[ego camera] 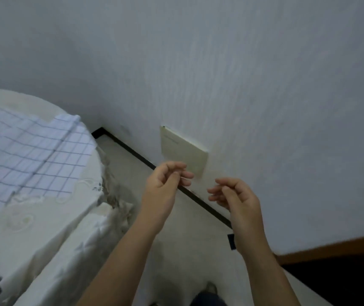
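Note:
My left hand [164, 184] and my right hand [235, 198] are raised side by side in the middle of the view, a small gap between their fingertips. Both have loosely curled fingers and hold nothing. They hover in front of a white wall, just below a cream square wall plate [182, 149]. A white cloth with a blue check pattern [28, 155] lies flat on a round table at the left, apart from both hands.
The round table carries a cream embroidered tablecloth [50, 230] that hangs over its edge. A black skirting strip [132, 151] runs along the foot of the wall. A brown wooden edge [331, 248] and a dark area lie at the lower right. Pale floor shows below the hands.

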A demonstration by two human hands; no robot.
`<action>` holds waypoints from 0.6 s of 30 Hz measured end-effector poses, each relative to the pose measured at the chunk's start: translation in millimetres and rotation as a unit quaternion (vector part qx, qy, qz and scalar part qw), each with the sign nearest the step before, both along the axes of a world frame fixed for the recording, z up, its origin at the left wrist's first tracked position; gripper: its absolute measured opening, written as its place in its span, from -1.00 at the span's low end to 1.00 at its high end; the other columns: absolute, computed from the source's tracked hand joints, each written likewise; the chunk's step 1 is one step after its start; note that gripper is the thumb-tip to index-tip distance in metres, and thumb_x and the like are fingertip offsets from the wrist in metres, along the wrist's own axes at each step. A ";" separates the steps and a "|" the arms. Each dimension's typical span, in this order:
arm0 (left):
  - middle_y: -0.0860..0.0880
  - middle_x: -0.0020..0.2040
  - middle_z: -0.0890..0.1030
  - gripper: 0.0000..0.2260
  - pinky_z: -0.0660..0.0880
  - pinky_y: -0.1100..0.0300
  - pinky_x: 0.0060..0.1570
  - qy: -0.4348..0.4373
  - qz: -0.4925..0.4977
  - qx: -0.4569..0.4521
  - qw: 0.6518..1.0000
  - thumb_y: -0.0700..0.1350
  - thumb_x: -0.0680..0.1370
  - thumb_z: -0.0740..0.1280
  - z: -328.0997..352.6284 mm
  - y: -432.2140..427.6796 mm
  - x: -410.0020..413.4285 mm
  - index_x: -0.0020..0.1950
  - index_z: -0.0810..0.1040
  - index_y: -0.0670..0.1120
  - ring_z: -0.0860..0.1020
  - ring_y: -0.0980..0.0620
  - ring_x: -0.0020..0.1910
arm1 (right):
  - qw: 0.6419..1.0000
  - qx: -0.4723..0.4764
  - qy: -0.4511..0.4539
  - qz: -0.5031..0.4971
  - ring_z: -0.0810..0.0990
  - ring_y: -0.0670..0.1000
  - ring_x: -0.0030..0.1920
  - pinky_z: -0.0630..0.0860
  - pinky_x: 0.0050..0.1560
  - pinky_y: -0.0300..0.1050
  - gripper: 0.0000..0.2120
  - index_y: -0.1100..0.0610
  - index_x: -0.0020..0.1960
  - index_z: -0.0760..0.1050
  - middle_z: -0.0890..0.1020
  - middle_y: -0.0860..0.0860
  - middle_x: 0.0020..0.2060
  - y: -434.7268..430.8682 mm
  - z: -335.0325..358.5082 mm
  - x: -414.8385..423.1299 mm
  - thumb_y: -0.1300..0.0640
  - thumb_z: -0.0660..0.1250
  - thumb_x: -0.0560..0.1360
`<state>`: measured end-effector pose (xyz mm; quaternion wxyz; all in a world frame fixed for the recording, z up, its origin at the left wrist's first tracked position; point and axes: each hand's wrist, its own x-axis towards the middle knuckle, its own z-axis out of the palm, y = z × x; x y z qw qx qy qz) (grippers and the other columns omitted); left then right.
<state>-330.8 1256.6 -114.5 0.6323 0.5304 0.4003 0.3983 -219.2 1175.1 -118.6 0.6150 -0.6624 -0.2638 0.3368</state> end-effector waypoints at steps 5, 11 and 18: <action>-0.10 -0.20 0.59 -0.79 0.40 0.51 -0.37 0.011 0.088 -0.002 0.996 -0.38 0.58 0.09 -11.0 78.5 27.7 0.05 0.49 -0.28 0.52 0.28 -0.41 | 0.997 0.026 0.002 0.074 0.58 -0.16 -0.36 0.49 -0.27 -0.40 -0.77 0.15 -0.10 0.51 0.63 0.04 -0.29 98.2 -8.9 47.6 0.36 0.12 0.55; -0.05 -0.22 0.59 -0.78 0.41 0.51 -0.36 0.034 0.231 0.028 0.972 -0.38 0.58 0.10 -2.3 183.5 50.0 -0.06 0.49 -0.17 0.53 0.30 -0.41 | 0.978 0.055 0.003 0.203 0.57 -0.14 -0.36 0.51 -0.26 -0.38 -0.76 0.16 -0.11 0.50 0.62 0.08 -0.29 242.4 -3.1 97.9 0.38 0.12 0.55; -0.05 -0.19 0.61 -0.82 0.45 0.49 -0.35 0.035 0.448 -0.031 0.893 -0.33 0.58 0.13 -18.8 247.2 8.9 -0.01 0.52 -0.17 0.56 0.18 -0.30 | 0.907 0.044 0.000 0.419 0.56 -0.20 -0.41 0.45 -0.31 -0.42 -0.73 0.12 -0.15 0.47 0.59 0.07 -0.30 374.8 -13.8 55.4 0.40 0.11 0.55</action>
